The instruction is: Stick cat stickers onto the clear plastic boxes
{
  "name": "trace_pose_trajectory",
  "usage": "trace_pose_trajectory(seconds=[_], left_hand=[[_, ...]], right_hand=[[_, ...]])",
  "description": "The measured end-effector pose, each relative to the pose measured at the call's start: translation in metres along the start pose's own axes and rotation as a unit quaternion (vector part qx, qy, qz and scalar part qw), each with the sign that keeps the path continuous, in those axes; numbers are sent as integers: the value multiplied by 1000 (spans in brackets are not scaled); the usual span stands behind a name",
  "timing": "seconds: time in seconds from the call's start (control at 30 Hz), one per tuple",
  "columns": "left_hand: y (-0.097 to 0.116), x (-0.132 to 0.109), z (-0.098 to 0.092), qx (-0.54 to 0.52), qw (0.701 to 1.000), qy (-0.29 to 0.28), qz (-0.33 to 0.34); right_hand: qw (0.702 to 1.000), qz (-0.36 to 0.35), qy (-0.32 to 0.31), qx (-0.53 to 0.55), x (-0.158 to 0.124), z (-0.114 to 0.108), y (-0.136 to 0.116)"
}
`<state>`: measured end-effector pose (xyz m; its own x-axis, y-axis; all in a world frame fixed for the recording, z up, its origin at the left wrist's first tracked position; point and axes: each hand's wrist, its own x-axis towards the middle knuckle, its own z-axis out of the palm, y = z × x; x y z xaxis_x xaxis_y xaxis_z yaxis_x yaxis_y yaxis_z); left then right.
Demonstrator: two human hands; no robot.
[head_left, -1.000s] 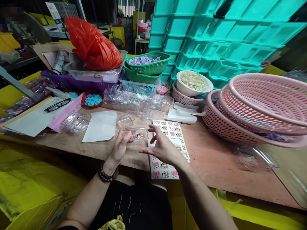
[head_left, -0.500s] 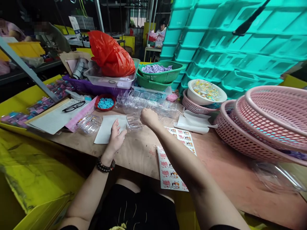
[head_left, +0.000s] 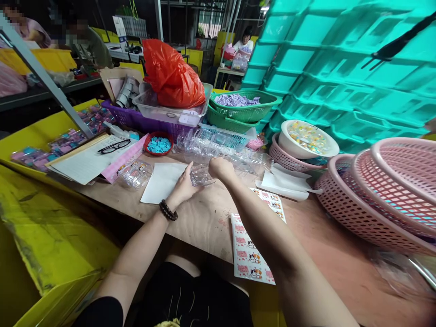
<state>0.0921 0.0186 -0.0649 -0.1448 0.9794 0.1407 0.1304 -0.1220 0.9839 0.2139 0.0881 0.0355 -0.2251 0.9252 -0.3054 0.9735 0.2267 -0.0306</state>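
Note:
My right hand (head_left: 221, 169) is closed on the right end of a clear plastic box (head_left: 202, 175), low over the wooden table (head_left: 190, 218). At the box's left end is my left hand (head_left: 184, 187), thumb and fingers apart; whether it touches the plastic I cannot tell. A white paper sheet (head_left: 160, 181) lies partly behind the left hand. Beyond the right hand spreads a heap of clear plastic boxes (head_left: 238, 159). Sticker sheets with cartoon cats (head_left: 250, 254) lie under and beside my right forearm.
On the left are a red bowl of blue pieces (head_left: 159, 144), a closed clear pack (head_left: 136, 173) and glasses (head_left: 114, 146) on papers. Pink baskets (head_left: 361, 204) and a white bowl of small packets (head_left: 289, 141) stand right. Stacked teal crates (head_left: 320, 68) rise behind; other people sit farther off.
My left hand has moved right, from over the paper to the box's left end. The right hand stays closed on the box. The whole view has shifted slightly.

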Motion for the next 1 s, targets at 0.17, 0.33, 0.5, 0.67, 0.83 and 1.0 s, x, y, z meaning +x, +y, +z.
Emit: trace_pose_trajectory(seconds=[0.17, 0.33, 0.5, 0.67, 0.83, 1.0], left_hand=[[2, -3, 1, 29, 1000, -1, -3], [8, -4, 3, 23, 1000, 1, 14], [21, -19, -11, 44, 998, 14, 48], [28, -52, -36, 1, 996, 67, 59], [44, -89, -77, -72, 986, 148, 35], [61, -126, -129, -19, 962, 265, 63]], right_hand=[[1000, 12, -2, -4, -3, 3, 0], [999, 0, 34, 12, -10, 1, 5], [997, -31, 66, 41, -21, -3, 2], [988, -113, 62, 84, -38, -11, -17], [907, -270, -100, 308, -41, -18, -19], [898, -315, -23, 308, -9, 9, -56]])
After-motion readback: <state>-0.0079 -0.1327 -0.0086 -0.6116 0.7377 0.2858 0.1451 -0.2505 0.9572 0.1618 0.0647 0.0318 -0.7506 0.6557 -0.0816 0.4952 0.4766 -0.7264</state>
